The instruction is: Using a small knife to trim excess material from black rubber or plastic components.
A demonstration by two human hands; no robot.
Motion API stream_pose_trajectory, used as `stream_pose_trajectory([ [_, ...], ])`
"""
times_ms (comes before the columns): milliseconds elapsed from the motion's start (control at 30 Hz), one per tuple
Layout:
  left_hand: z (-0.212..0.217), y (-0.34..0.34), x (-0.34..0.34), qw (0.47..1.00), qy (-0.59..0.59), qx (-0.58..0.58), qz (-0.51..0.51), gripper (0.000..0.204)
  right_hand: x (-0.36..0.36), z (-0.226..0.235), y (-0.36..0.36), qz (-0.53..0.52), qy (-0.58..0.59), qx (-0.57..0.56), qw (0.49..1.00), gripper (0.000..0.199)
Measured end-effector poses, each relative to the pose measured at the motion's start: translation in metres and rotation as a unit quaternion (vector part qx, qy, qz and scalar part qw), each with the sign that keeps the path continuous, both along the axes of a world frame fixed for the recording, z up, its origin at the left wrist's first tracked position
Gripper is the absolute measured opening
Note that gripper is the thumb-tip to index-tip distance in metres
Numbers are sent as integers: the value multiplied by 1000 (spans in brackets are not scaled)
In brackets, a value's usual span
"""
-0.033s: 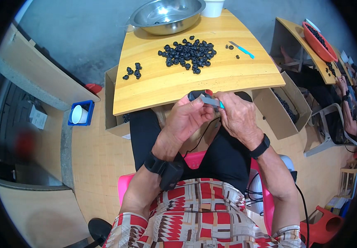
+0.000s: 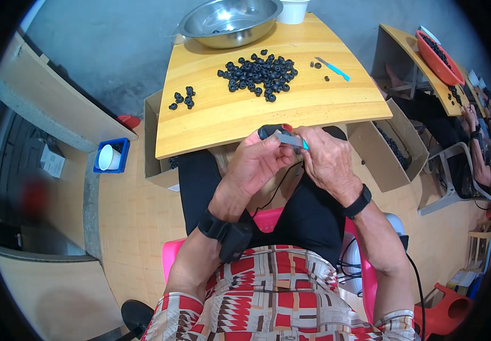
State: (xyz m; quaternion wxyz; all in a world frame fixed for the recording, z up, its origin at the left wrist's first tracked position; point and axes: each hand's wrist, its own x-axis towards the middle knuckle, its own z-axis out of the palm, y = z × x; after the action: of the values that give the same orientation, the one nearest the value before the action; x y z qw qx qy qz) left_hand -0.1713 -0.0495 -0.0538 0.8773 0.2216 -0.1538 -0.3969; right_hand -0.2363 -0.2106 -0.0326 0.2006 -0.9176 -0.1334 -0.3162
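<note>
In front of the table's near edge, my left hand (image 2: 259,165) is closed, its thumb and fingers pinched together. A black cover or piece with a red end (image 2: 269,131) shows at its index finger; I cannot tell which. Whatever small part the fingers hold is hidden. My right hand (image 2: 329,162) grips a small knife (image 2: 290,139) with a turquoise handle, its grey blade lying across the left fingertips. Beyond both hands, a pile of small round black parts with holes (image 2: 262,74) lies on the wooden table (image 2: 211,125). Several more such parts (image 2: 184,98) sit apart at its left.
A second knife (image 2: 336,70) with a blue handle lies beside small black bits at the table's right. A steel basin (image 2: 231,37) and a white tub (image 2: 292,11) stand at the back. Cardboard boxes (image 2: 373,153) flank the table. At far right, a person's arm (image 2: 478,150) reaches toward another table.
</note>
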Motion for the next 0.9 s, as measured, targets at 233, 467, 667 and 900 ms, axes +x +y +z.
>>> stream_pose_trajectory([
  [233, 3, 3, 0, 997, -28, 61, 37, 25, 1, 6, 1, 12, 9, 224, 975, 11],
  [467, 3, -5, -8, 998, -22, 41, 52, 31, -4, 7, 16, 37, 74, 316, 945, 22],
  [667, -2, 0, -5, 996, 29, 77, 16, 35, 1, 0, 14, 113, 20, 275, 955, 22],
  [900, -4, -1, -5, 996, 37, 79, 30, 27, 2, -4, 14, 108, 3, 248, 963, 27],
])
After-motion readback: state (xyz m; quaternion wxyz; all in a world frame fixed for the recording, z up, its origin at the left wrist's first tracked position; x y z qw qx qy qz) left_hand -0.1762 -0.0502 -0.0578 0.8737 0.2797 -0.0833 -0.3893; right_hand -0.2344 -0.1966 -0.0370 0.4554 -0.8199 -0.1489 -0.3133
